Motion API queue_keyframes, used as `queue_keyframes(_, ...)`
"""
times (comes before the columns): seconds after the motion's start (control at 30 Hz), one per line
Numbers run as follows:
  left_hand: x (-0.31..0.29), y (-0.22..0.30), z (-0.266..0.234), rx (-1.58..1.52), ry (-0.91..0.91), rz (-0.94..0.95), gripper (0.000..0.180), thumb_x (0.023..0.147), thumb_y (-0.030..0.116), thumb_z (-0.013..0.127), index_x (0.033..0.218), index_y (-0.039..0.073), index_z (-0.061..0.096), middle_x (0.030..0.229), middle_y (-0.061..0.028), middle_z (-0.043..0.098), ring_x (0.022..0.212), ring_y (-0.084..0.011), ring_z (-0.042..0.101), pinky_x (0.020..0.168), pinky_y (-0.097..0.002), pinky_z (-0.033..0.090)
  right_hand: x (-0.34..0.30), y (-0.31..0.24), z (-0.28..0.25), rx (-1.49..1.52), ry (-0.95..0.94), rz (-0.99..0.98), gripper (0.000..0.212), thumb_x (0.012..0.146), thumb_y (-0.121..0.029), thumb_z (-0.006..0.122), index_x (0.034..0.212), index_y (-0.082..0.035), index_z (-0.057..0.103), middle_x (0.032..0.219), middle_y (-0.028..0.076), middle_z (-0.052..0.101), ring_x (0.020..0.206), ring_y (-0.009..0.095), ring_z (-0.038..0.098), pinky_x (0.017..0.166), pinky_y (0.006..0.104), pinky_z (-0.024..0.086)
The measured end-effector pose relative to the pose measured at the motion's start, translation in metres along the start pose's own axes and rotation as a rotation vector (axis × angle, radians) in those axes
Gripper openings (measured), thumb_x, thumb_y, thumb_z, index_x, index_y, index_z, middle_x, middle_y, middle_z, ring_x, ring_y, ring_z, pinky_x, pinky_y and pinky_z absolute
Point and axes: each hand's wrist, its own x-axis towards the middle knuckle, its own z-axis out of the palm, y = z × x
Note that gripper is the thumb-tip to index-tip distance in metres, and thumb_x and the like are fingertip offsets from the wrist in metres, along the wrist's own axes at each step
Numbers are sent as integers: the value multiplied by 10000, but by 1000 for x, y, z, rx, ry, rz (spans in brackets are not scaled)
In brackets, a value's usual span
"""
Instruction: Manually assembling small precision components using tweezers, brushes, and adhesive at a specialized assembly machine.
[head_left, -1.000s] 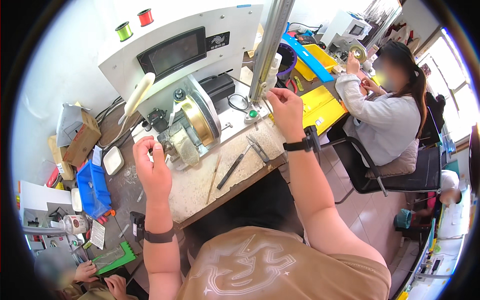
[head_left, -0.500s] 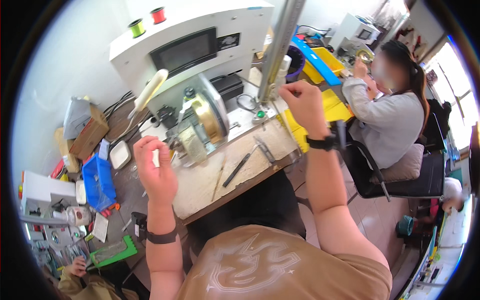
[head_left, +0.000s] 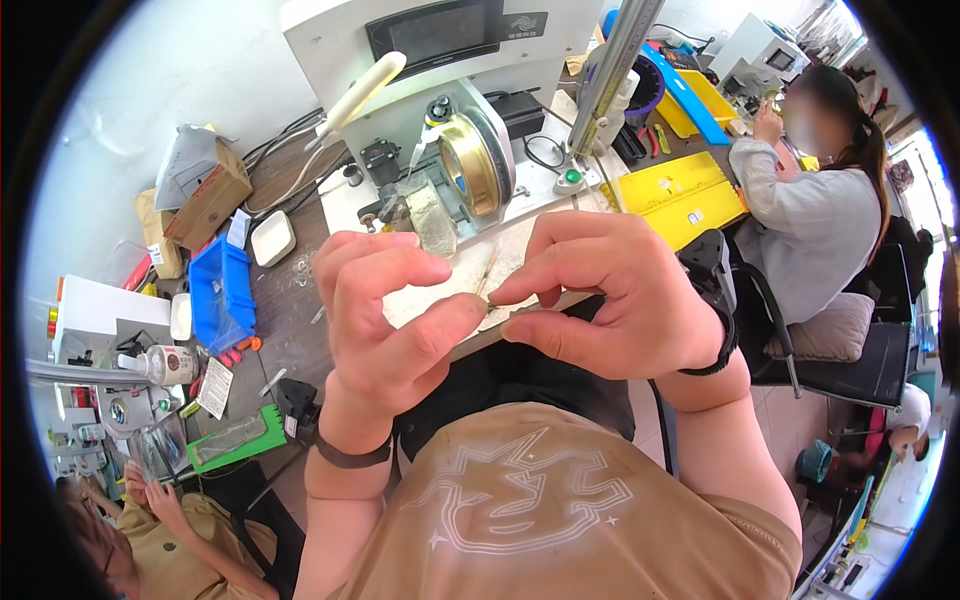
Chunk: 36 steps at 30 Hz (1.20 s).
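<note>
My left hand [head_left: 395, 315] and my right hand [head_left: 625, 295] meet in front of my body, above the front edge of a pale work board [head_left: 410, 300]. The left fingers are curled, with a visible gap between the index fingertip and the thumb. The left thumb tip almost meets the right index fingertip, where a tiny dark speck shows, too small to name. My right index finger and thumb form a loose pinch around that spot. Behind the hands stands a machine with a gold-rimmed wheel [head_left: 470, 165] and a rough pale block [head_left: 432, 218]. A thin stick [head_left: 489, 268] lies on the board.
Left of the machine are a blue bin [head_left: 222, 295], a white dish [head_left: 273, 239] and a cardboard box [head_left: 210, 195]. A metal post [head_left: 617, 75] rises at the right, near a yellow panel [head_left: 680, 200]. Co-workers sit at right and lower left.
Both hands have come together toward the middle; the right has dropped from beside the post. The view has shifted, so the machine sits higher. The lower-left co-worker shows more fully.
</note>
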Motion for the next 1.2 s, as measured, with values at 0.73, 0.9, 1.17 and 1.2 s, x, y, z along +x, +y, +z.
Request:
queue_keyframes(0.73,-12,8,12,-343,124,-406,165,886,32,753,1044,23,707,1062,-122,677,965,-277,649,840,-351,524,-11,2,13,-163,188,-154,104,807,-1,778,903,-29,749,780,80,628,631,231,617,562,317,495)
queue_keyframes(0.9,-12,4,17,-460,90,-459,177,904,15,729,1080,11,714,1110,-132,687,1002,-276,667,861,-340,533,-8,5,14,-353,232,-325,155,767,-10,796,909,-59,758,765,41,604,607,213,600,537,321,477)
queue_keyframes(1.17,14,7,20,-323,-234,-312,483,890,105,692,1362,68,595,1366,-127,632,1331,-369,534,1186,-499,228,-2,2,10,-450,295,-436,185,749,-22,802,924,-64,757,785,35,613,634,212,615,538,317,487)
queue_keyframes(1.2,10,7,22,-394,-330,-305,588,871,158,706,1424,59,531,1397,-127,605,1368,-349,507,1214,-516,138,-2,0,11,-371,333,-435,178,755,-23,815,920,-62,762,778,36,623,617,200,608,534,308,476)
